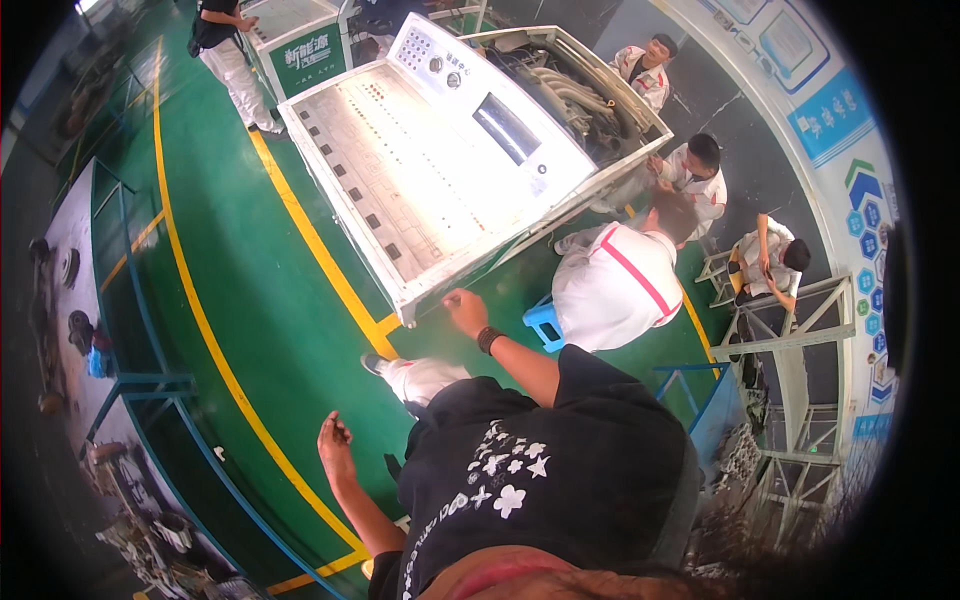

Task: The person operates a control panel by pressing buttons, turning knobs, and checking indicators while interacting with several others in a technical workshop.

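My left hand (336, 444) hangs low at the left over the green floor, its fingers loosely curled and apart. My right hand (466, 310) is at the centre, just below the near corner of a large white console (380, 180), fingers curled in; whether they hold anything is hidden. The console has a sloped board with rows of small terminals, knobs and a dark screen. An engine bay (566, 90) sits behind it. Right of my hand, a person in white with a red stripe (615, 280) is bent low beside a blue stool (542, 324).
Other people (690, 178) are along the console's right side, one is seated by a white metal frame (800, 340), another stands at top left (225, 65). Blue-railed stands with vehicle parts (140, 470) line the left. Yellow lines (300, 220) mark the floor. A blue frame (705, 372) is at right.
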### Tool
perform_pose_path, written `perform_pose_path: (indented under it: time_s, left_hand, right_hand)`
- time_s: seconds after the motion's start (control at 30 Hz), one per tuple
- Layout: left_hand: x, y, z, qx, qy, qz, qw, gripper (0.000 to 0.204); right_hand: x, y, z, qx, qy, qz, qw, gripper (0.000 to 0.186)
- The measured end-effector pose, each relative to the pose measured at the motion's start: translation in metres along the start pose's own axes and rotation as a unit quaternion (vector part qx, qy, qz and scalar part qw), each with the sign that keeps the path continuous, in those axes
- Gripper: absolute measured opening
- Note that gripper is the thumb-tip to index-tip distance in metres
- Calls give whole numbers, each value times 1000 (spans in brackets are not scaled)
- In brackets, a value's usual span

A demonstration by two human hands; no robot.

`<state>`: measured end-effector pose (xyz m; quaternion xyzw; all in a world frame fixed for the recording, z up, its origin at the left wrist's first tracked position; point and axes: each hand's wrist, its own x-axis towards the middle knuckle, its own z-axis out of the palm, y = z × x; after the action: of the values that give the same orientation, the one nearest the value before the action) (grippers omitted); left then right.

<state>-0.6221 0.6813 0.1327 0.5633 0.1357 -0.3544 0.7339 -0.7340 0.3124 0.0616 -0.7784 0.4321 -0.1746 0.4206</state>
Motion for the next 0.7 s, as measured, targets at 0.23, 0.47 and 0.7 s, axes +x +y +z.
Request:
perform_pose_path:
  time_s: [0.23,0.47,0.7]
  left_hand:
    - [92,43,7,3,-41,-47,998,28]
    - [191,140,20,93,-85,-137,982,26]
    - [315,247,50,140,-85,-87,983,24]
  right_hand:
    - [88,-15,75,-111,138,-70,982,10]
    - [145,-41,121,-185,149,54,970,12]
    - [202,-41,155,-235,142,141,951,22]
